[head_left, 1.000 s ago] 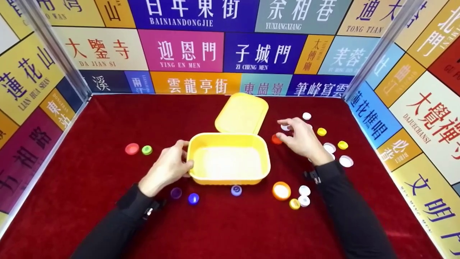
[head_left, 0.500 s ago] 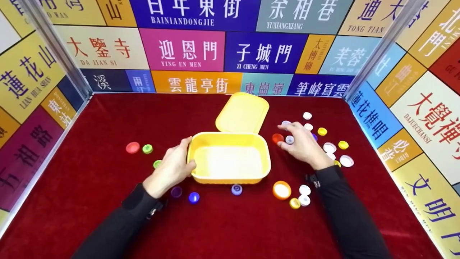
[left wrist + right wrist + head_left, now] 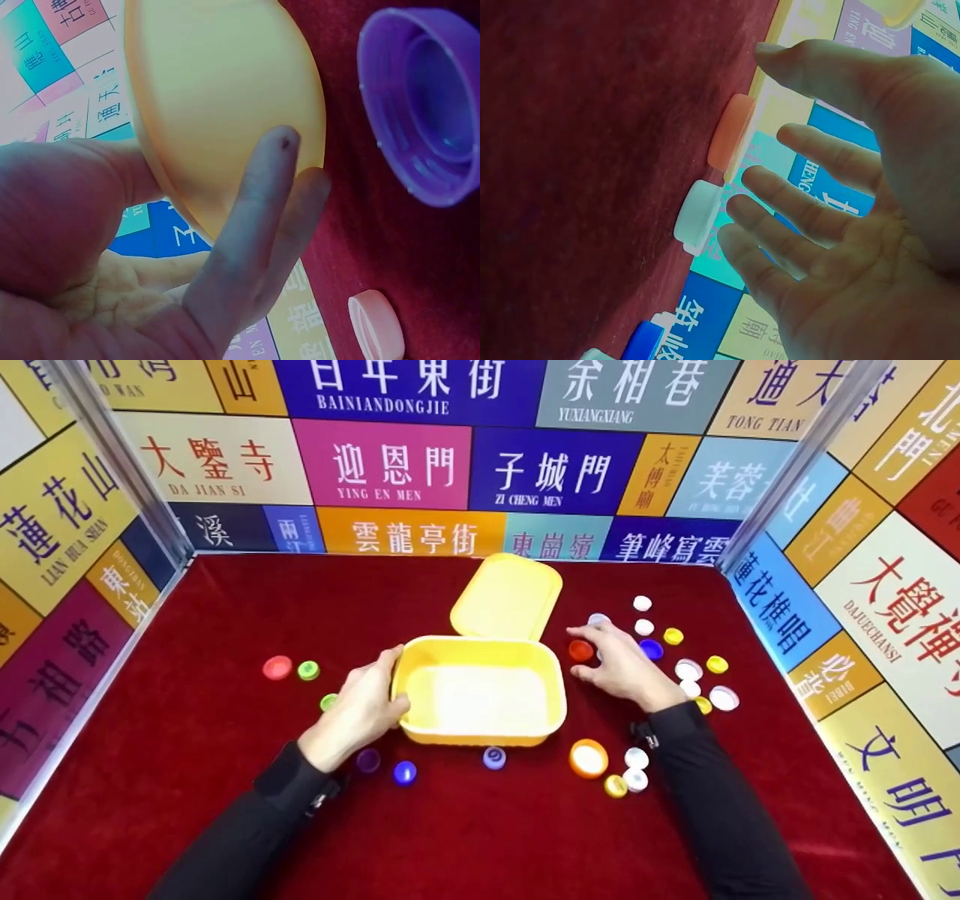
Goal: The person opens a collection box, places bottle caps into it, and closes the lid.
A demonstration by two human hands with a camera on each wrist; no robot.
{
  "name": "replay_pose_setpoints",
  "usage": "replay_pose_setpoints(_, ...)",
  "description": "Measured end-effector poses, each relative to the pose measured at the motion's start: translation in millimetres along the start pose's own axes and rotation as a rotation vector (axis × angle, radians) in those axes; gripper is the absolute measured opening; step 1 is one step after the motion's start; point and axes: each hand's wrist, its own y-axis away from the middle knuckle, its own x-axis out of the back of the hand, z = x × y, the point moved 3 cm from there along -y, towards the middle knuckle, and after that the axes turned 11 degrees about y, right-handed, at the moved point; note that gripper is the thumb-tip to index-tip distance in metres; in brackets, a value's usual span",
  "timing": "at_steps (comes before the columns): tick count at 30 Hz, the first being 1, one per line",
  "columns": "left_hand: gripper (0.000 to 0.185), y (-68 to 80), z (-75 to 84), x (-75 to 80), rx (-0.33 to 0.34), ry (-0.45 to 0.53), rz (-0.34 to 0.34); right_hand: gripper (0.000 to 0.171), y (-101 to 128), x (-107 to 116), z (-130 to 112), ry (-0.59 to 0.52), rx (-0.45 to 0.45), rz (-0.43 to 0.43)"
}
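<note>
My left hand (image 3: 358, 706) grips the left end of a yellow plastic box (image 3: 480, 735), thumb over the rim, fingers against the outer wall. The left wrist view shows two of those fingers lying along the box wall (image 3: 225, 82). The inside of the box is bare and pale. To its right, my right hand (image 3: 619, 664) hovers low with thumb and fingers spread around a red bottle cap (image 3: 580, 650). In the right wrist view this cap (image 3: 732, 133) stands apart from the fingers, and a white cap (image 3: 699, 216) sits beside it, partly hidden by the hand in the head view.
A yellow lid (image 3: 506, 596) lies behind the box. Several white, yellow and blue caps (image 3: 651, 649) spread to the right. An orange-rimmed cap (image 3: 589, 758) and a blue cap (image 3: 405, 772) are in front; a pink-red cap (image 3: 277, 667) and green caps (image 3: 308, 670) lie left.
My right hand has shifted slightly toward the box, so its fingers now straddle the red cap and the blue cap behind shows. The left hand moved a little, uncovering a green cap.
</note>
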Motion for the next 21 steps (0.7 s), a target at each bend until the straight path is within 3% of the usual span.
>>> replay_pose_setpoints(7, 0.088, -4.6, 4.2, -5.5, 0.03, 0.006, -0.042, 0.063, -4.3, 0.3, 0.4, 0.05, 0.029, -0.017)
replay_pose_setpoints(13, 0.086, -5.4, 4.0, -7.6, 0.004, -0.055, -0.027, 0.048, -3.0, -1.2, -1.6, 0.076, 0.059, 0.015)
replay_pose_setpoints(21, 0.086, -4.0, 0.5, -6.1, -0.014, -0.047, -0.005, 0.036, -3.8, -2.1, -3.5, 0.084, 0.074, 0.044)
